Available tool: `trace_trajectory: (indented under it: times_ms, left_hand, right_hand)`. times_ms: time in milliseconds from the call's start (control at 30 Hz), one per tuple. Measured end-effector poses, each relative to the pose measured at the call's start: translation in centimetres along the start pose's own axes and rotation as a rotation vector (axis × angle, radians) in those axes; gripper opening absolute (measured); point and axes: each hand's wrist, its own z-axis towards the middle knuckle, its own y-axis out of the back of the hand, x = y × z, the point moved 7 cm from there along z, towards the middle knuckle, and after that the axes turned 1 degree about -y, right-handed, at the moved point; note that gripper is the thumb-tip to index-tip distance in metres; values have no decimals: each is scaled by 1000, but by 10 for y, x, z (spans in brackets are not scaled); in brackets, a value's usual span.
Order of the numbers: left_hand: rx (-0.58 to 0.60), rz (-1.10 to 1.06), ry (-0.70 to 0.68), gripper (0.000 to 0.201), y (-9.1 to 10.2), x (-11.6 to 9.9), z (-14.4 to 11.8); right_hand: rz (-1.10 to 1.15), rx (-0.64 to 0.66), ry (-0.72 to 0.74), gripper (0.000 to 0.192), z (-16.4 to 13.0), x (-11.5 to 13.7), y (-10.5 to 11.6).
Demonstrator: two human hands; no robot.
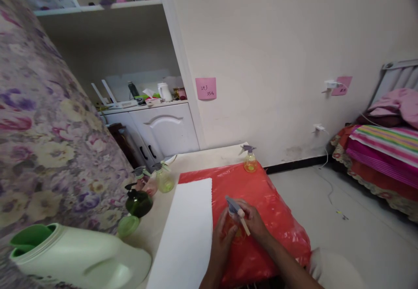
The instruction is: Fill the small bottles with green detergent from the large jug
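"Pale green jug (88,258) nearest. Hands?"

"Left hand (224,232) curled round the spray bottle (239,236), over red plastic (261,188) — right hand (253,220) pinching its sprayer head (233,205)."

"Risk?"

"Should the left grip slacken — bottle could twist and tip."

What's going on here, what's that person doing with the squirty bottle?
A person has both hands on a spray bottle over the red plastic sheet. The left hand grips its body, while the right hand is at its gray spray head. I can't tell if the head is screwed on tight. Another spray bottle stands near the table's far end, and a dark green pump bottle is left of the white sheet.
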Motion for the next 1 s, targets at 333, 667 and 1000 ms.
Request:
trace_trajectory:
  times_ms: [333, 667, 1000]
  left_hand:
    - [13, -36, 37, 57, 1, -4, -3]
    - [-15, -20, 36, 58, 1, -4, -4]
    - [43, 0, -12, 62, -5, -17, -3]
  right_hand:
    - [9, -28, 2, 37, -8, 13, -6]
    - [-2, 117, -2, 34, 3, 17, -6]
    - [67, 89, -77, 53, -3, 3, 1]
